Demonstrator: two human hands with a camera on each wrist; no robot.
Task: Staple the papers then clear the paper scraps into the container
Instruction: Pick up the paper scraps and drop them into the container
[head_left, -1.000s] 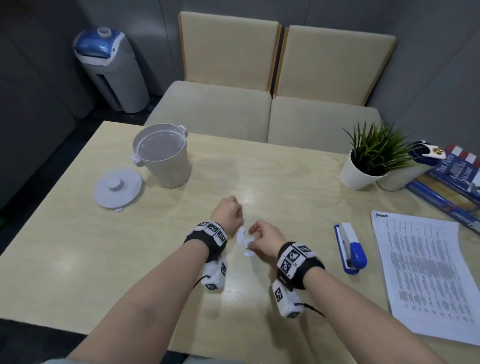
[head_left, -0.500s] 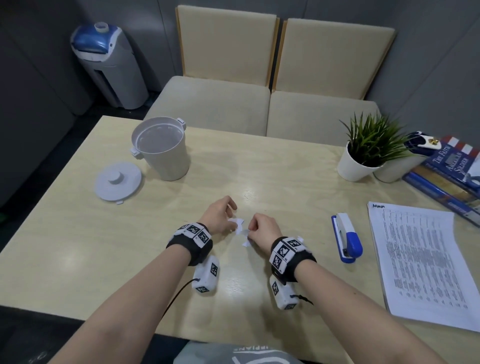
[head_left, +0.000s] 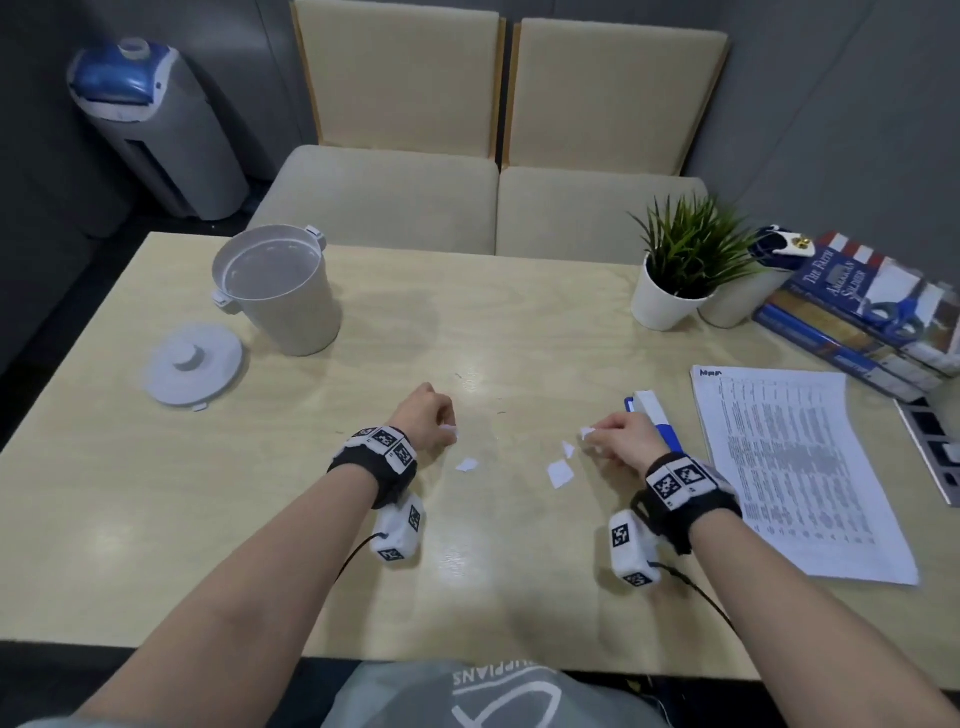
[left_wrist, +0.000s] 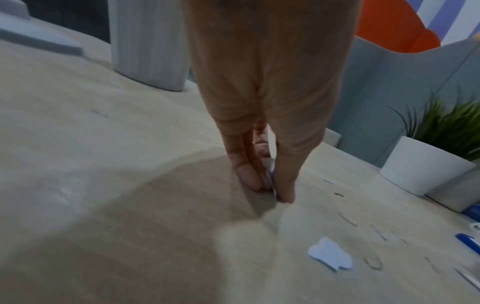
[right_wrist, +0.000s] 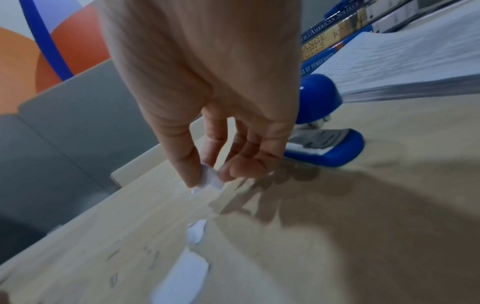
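Observation:
My left hand (head_left: 434, 421) pinches a small white paper scrap (left_wrist: 271, 174) between thumb and fingers, fingertips down at the tabletop. My right hand (head_left: 610, 434) pinches another scrap (right_wrist: 209, 179) just above the table. Loose scraps lie between the hands: one (head_left: 466, 464) near the left wrist, two (head_left: 560, 473) by the right hand. The blue and white stapler (head_left: 652, 415) lies just behind the right hand. The printed paper stack (head_left: 789, 467) lies at the right. The open white container (head_left: 278, 288) stands at the back left.
The container's lid (head_left: 193, 362) lies on the table left of it. A potted plant (head_left: 680, 270) and a stack of books (head_left: 862, 317) sit at the back right. A few bent staples (left_wrist: 348, 219) lie scattered on the wood. Two cushioned seats stand behind the table.
The hands, close together over one bit of paper before, have moved apart, each holding a piece. More loose scraps now lie on the table between them.

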